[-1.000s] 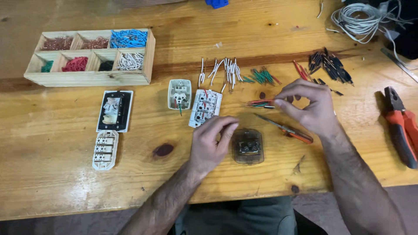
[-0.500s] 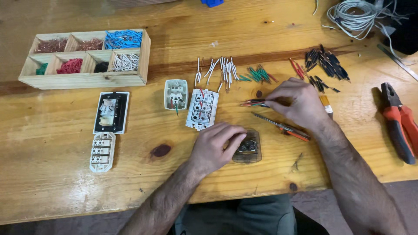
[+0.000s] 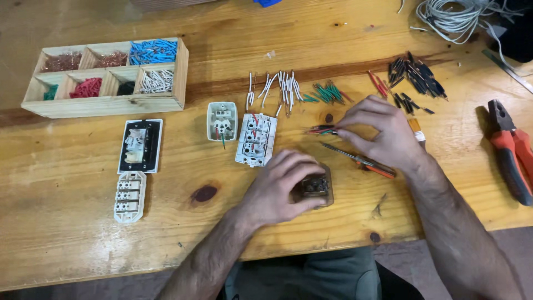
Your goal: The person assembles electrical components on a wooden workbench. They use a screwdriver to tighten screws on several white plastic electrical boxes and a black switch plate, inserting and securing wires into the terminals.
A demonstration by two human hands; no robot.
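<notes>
Directly under left fingers (image 3: 294, 166): brown switch (image 3: 317, 187).

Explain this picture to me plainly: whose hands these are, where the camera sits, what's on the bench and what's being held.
The camera sits on a person's head, looking down at their own bare hands over a wooden table. The left hand holds down a small brown switch module. The right hand pinches a few short coloured wire pieces; a screwdriver lies under it. Around them lie white switch parts, loose wire pieces, a compartment box of sorted bits, red pliers and a cable coil.
</notes>
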